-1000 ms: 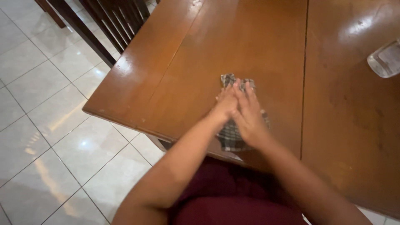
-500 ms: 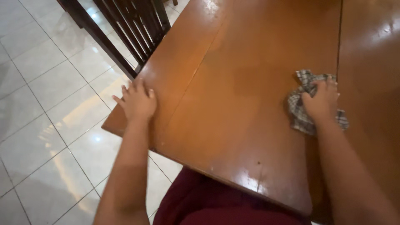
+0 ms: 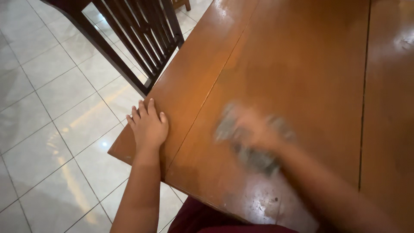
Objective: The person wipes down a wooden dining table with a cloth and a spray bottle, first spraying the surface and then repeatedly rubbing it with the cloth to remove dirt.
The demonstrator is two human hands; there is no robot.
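The right hand (image 3: 258, 129) is blurred over a grey cloth (image 3: 254, 153) on the table (image 3: 302, 56); its grip on the cloth cannot be told. Most of the table beyond the cloth looks unwiped, and specks show near its front edge. The left hand (image 3: 148, 127), fingers spread, lies flat at the table's corner, near a chair (image 3: 133, 39). Beyond the cloth there is open room.

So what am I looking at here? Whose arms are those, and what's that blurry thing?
The camera sits on a person's head and looks down, so those are that person's own bare arms. The left hand lies flat near the corner of a shiny brown wooden table. The right hand looks smeared because it is moving fast. It presses on a grey checked cloth on the tabletop. A dark wooden chair stands beside the table on a pale tiled floor.
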